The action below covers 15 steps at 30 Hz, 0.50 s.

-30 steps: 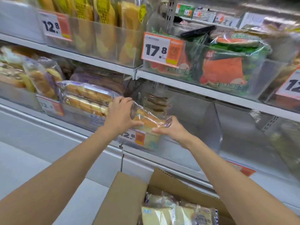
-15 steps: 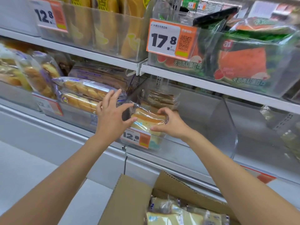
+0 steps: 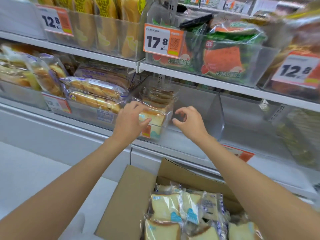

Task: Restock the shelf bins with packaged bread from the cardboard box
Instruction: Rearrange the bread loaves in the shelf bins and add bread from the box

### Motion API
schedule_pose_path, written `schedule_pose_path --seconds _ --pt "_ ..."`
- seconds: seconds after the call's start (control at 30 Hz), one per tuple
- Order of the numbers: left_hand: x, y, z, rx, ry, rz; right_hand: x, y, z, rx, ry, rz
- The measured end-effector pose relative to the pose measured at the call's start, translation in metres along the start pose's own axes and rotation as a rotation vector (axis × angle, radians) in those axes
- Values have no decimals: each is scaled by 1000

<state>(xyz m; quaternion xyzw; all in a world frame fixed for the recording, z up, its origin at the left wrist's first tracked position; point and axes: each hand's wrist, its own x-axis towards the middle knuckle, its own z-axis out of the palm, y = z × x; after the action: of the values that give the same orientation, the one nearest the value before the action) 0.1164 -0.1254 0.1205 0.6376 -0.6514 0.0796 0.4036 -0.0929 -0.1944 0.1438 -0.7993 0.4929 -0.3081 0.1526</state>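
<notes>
Left hand (image 3: pixel 129 122) curls round a crinkly cellophane packet of square sliced bread (image 3: pixel 155 116) standing in a clear plastic shelf bin (image 3: pixel 213 108); right hand (image 3: pixel 190 122), loosely curled and empty, hovers beside it above a corrugated cardboard box (image 3: pixel 131 196).

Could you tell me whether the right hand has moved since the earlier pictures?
Yes: the right hand left the clear-wrapped sliced bread pack, shifting rightward along the clear plastic bin.
</notes>
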Motion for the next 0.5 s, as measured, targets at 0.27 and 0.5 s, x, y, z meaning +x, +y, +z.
schedule_pose_path --seconds 0.27,0.5 --pt "-114 53 16 -200 -485 -270 -149 50 -18 -2 -244 197" --pt "-182 30 30 -277 -552 -501 -220 99 20 100 -432 431"
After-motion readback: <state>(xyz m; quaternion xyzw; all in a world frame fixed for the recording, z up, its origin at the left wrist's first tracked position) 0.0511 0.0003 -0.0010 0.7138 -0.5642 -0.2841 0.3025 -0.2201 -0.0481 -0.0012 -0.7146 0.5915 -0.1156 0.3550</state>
